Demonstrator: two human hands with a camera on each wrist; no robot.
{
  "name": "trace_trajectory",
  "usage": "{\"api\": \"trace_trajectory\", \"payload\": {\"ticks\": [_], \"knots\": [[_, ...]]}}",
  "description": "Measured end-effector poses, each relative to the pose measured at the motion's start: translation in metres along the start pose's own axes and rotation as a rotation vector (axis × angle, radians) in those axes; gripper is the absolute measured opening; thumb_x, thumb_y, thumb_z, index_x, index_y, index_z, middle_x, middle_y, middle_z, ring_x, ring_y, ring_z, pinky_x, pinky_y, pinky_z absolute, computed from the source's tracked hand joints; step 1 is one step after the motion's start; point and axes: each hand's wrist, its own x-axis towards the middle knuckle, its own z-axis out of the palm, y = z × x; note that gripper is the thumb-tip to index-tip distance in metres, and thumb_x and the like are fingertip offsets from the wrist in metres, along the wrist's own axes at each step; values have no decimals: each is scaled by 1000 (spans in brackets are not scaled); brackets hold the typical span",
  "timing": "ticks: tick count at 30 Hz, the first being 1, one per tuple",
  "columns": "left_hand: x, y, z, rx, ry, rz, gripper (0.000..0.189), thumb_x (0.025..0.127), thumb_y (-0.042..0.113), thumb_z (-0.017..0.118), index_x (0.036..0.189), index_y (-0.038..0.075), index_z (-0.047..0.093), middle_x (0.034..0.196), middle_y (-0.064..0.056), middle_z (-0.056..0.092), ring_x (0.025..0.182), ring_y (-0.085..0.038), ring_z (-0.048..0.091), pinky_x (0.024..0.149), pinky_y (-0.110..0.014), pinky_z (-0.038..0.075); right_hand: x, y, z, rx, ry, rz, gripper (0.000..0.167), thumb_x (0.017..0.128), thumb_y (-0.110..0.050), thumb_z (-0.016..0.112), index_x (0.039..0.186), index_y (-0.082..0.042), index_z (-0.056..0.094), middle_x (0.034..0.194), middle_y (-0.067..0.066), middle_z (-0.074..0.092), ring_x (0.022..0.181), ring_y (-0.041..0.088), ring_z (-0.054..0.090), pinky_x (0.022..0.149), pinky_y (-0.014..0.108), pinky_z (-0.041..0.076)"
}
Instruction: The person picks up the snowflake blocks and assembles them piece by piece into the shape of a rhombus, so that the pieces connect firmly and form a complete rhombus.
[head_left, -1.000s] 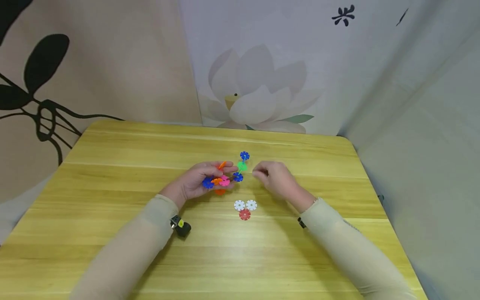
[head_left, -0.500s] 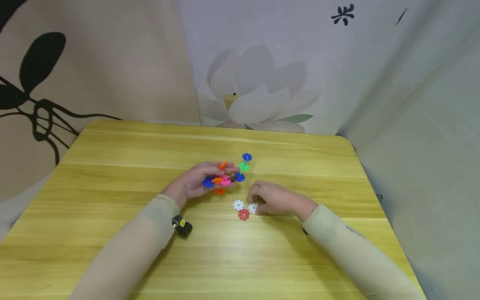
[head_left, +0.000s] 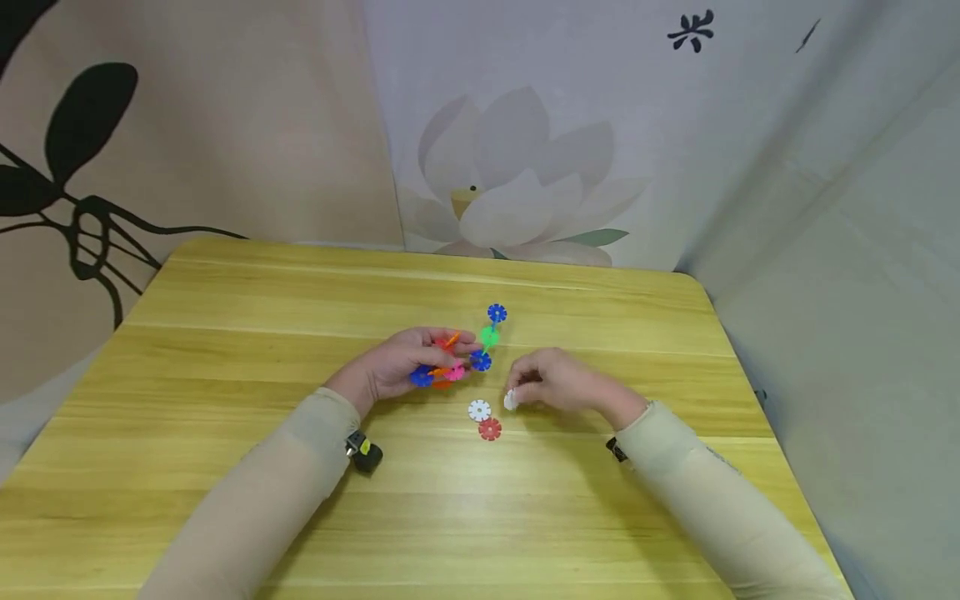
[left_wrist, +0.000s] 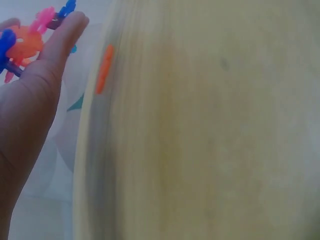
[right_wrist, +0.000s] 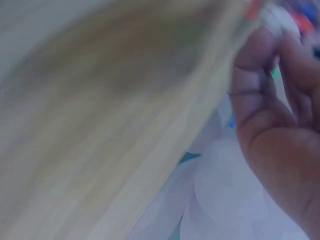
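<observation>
My left hand (head_left: 401, 365) grips a linked build of notched plastic snap discs. Among its pieces are a pink disc (head_left: 454, 372), a blue disc (head_left: 422, 377) and an orange disc (left_wrist: 26, 43). A chain sticks out beyond the fingertips, with a green disc (head_left: 490, 337) between blue ones. To the right, my right hand (head_left: 558, 382) pinches a white disc (head_left: 510, 400) between thumb and fingers, just above the table. That same white disc (right_wrist: 280, 21) shows blurred at the fingertips in the right wrist view. My left palm covers part of the build.
Another white disc (head_left: 479, 410) and a red disc (head_left: 490, 429) lie on the wooden table (head_left: 450, 517), between my forearms. A patterned curtain (head_left: 525, 133) hangs behind the table's far edge. A black wrist device (head_left: 366, 456) is strapped on the left sleeve.
My right hand came down to the loose discs, took the right white one and lifted it slightly. The left hand still holds the build, which has turned a little.
</observation>
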Motion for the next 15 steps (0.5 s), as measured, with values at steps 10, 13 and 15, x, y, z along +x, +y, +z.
{"api": "trace_trajectory", "payload": {"ticks": [10,13,15], "knots": [[7,1,15,248,-10,19,65,91,-7,72,152,-2,51,157,-16,59,149,-31,55,109,-26,57,38,-40,-10,216,388,215,15,104,-17,72,116,-7,74,101,12,77,92,45,74,56,26,51],[9,0,16,272,-18,14,64,91,-6,73,151,-2,52,154,-16,61,145,-28,59,108,-25,58,43,-40,-10,167,354,233,14,104,-15,72,115,-7,75,101,12,77,89,44,74,55,23,48],[10,-1,17,268,-25,13,63,91,-7,72,150,-2,53,153,-16,62,142,-27,61,107,-26,58,43,-40,-12,133,329,234,13,104,-16,72,114,-8,75,99,11,77,88,44,74,56,23,50]]}}
